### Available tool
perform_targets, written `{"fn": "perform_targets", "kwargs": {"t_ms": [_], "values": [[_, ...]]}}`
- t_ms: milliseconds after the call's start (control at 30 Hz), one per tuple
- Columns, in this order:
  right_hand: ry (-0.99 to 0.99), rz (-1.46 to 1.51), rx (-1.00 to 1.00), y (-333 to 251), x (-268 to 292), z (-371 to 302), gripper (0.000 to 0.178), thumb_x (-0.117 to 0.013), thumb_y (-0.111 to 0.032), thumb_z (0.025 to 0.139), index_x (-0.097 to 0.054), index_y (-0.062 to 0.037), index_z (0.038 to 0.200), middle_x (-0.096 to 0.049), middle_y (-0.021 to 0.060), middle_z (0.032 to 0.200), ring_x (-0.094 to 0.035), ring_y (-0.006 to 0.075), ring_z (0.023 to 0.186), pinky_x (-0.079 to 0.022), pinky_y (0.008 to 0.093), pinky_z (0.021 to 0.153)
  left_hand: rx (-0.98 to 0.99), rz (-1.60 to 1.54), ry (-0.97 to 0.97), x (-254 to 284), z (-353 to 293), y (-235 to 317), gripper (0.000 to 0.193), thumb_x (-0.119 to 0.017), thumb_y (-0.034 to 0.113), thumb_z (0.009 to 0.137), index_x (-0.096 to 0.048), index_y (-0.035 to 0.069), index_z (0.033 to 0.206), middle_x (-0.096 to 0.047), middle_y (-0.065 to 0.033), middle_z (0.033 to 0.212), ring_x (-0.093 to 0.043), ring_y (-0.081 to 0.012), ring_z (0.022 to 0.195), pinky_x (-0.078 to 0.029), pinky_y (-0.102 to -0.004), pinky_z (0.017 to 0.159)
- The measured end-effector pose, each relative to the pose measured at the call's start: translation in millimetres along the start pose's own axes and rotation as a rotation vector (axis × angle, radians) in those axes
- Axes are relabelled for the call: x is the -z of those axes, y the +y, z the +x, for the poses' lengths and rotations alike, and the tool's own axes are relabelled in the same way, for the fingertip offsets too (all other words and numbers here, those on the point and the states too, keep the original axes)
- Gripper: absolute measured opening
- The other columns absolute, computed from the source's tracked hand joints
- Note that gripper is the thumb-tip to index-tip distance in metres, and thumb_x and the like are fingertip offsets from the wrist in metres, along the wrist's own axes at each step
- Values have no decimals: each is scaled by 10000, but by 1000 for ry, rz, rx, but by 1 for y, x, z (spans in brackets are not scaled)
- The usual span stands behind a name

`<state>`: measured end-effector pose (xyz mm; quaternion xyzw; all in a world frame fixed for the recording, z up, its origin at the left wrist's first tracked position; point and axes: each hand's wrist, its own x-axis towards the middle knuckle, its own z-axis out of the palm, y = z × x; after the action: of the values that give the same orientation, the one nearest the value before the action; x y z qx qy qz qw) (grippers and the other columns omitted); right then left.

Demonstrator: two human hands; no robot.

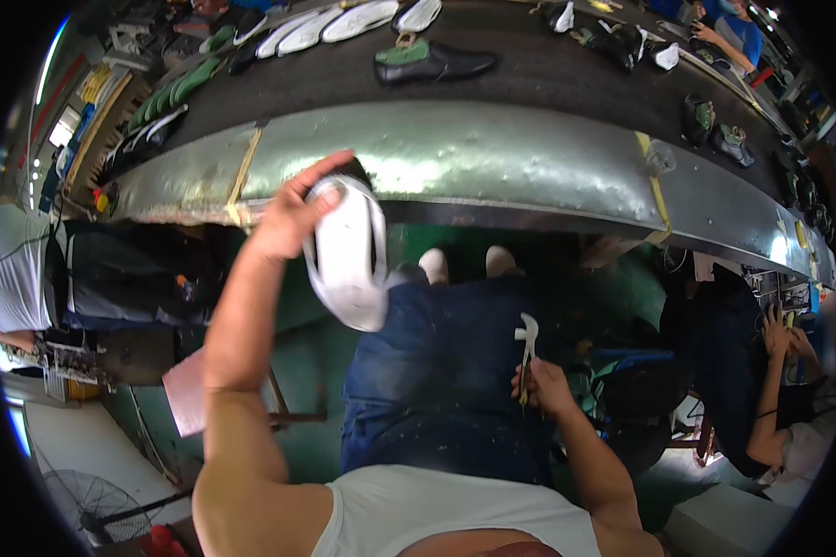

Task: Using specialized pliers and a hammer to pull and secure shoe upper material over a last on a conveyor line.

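Left of centre, the left hand (283,218) curls its fingers (320,172) over a white shoe sole (348,255); lower right, the right hand (543,385) pinches pliers (527,353) upright.

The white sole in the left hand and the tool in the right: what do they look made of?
The white sole looks like matte rubber or foam, uniformly white and moulded; which one is unclear. The tool in the right hand looks like bright metal, pale and slightly shiny at its hooked head. The left hand grips the sole's edge.
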<state>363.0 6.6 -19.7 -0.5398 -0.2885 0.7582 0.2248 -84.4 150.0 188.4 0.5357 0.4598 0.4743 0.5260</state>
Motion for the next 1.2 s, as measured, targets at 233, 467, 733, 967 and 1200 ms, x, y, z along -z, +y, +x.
{"fn": "perform_targets", "kwargs": {"t_ms": [233, 467, 733, 967, 1200], "values": [[-125, -539, 349, -58, -57, -63, 309, -593, -183, 974, -574, -1, 1224, -683, 68, 967, -663, 177, 843, -519, 309, 792, 85, -227, -15, -136, -85, -129, 575, -693, 140, 956, -461, 51, 1475, -605, -32, 1212, -546, -107, 1101, -424, -265, 1004], [-203, -647, 388, -84, -98, -89, 371, -586, -185, 981, -550, -21, 1312, -669, 55, 1025, -646, 148, 883, -515, 308, 809, 25, -35, -103, -131, -91, -126, 539, -614, 236, 1007, -413, 54, 1474, -475, -106, 1375, -458, -196, 1275, -367, -327, 1085], [-398, -196, 206, -92, -109, -70, 336, -567, -232, 1014, -571, 18, 1239, -669, 67, 991, -618, 117, 862, -498, 283, 774, -62, 261, -121, -127, -103, -112, 502, -508, 268, 1042, -394, 46, 1477, -330, -278, 1531, -266, -388, 1483, -238, -417, 1195], [-373, -87, -25, -113, -124, -62, 270, -544, -204, 1017, -575, 19, 1167, -664, 49, 884, -628, 118, 778, -520, 286, 670, -49, 237, -30, -115, -100, -122, 434, -590, 198, 1005, -492, 27, 1391, -509, -203, 1383, -497, -329, 1295, -376, -391, 1107], [-151, -892, 597, -78, -109, -6, 280, -587, -177, 981, -573, 33, 1167, -668, 119, 767, -665, 290, 701, -523, 381, 690, -34, 131, 1, -103, -96, -148, 375, -568, 145, 1028, -520, 41, 1386, -588, -74, 1290, -539, -149, 1174, -424, -305, 1036]]}}
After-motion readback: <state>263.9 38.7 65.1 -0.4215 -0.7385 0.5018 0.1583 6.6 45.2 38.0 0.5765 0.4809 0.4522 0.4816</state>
